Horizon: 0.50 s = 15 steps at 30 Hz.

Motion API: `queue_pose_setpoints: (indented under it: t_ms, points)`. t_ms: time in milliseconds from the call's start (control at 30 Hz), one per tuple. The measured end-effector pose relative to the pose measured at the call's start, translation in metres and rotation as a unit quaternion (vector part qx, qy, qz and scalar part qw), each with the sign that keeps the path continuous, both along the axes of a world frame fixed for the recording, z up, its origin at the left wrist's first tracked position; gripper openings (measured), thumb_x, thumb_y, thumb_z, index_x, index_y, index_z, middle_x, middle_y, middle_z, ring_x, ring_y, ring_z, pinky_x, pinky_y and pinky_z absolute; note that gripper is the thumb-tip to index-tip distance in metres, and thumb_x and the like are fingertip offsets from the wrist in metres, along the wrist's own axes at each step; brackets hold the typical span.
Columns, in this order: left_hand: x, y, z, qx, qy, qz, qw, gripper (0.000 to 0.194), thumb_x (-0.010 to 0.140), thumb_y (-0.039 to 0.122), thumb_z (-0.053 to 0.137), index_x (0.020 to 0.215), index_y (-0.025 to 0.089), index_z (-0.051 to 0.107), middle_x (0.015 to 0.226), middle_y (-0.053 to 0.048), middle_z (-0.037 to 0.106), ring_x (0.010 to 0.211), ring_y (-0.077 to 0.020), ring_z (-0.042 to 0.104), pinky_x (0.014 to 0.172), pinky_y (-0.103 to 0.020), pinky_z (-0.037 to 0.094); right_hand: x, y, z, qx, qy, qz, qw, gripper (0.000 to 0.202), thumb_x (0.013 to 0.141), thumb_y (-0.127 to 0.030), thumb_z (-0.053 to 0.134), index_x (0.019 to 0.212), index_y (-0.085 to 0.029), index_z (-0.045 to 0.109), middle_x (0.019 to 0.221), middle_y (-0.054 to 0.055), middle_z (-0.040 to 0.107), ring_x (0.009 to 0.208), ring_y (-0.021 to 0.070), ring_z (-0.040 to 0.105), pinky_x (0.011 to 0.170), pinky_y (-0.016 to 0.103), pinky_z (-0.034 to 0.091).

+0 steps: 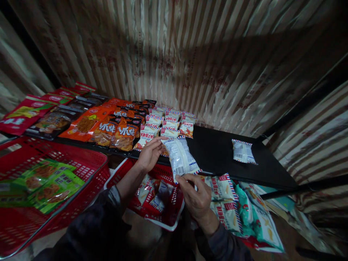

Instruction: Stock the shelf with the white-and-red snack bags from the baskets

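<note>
A white snack bag (pixel 181 156), its printed back and barcode facing up, is held between both hands over the front edge of the black shelf (pixel 209 148). My right hand (pixel 197 195) pinches its lower left corner. My left hand (pixel 150 154) has its fingertips at the upper left corner. Just behind it, rows of matching white snack bags (pixel 170 125) lie face up on the shelf. Another white bag (pixel 243 151) lies back side up, alone, farther right on the shelf.
Orange bags (pixel 89 123), dark bags (pixel 56 121) and pink bags (pixel 24 112) line the shelf's left. Below are a red basket (pixel 102 161) with green bags (pixel 57 185), a smaller red basket (pixel 174 217) with white bags, and more bags (pixel 224 214) at right.
</note>
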<state>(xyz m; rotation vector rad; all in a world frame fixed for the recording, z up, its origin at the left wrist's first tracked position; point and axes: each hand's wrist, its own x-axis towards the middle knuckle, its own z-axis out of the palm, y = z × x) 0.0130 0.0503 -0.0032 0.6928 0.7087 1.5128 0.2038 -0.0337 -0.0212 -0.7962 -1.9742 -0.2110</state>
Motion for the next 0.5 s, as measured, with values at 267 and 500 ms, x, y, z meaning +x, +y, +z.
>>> queue_pose_setpoints:
  t_ms: [267, 500]
  points:
    - [0.005, 0.004, -0.006, -0.023, -0.041, -0.003, 0.999, 0.027, 0.071, 0.031, 0.077, 0.091, 0.015, 0.07, 0.073, -0.001, 0.063, 0.069, -0.0104, 0.06, 0.069, -0.022, 0.049, -0.004, 0.009, -0.019, -0.026, -0.039, -0.037, 0.998, 0.028, 0.09, -0.01, 0.054, 0.104, -0.025, 0.072, 0.08, 0.004, 0.067, 0.071, 0.013, 0.063, 0.063, 0.023, 0.05]
    - [0.008, 0.006, -0.005, -0.027, -0.001, 0.001, 1.0, 0.024, 0.062, 0.028, 0.083, 0.077, 0.015, 0.069, 0.072, 0.0, 0.066, 0.066, -0.0096, 0.058, 0.062, -0.02, 0.046, -0.008, 0.011, -0.026, -0.045, -0.067, -0.052, 0.995, 0.023, 0.09, -0.01, 0.055, 0.1, -0.021, 0.072, 0.082, 0.005, 0.067, 0.073, 0.0142, 0.062, 0.065, 0.024, 0.049]
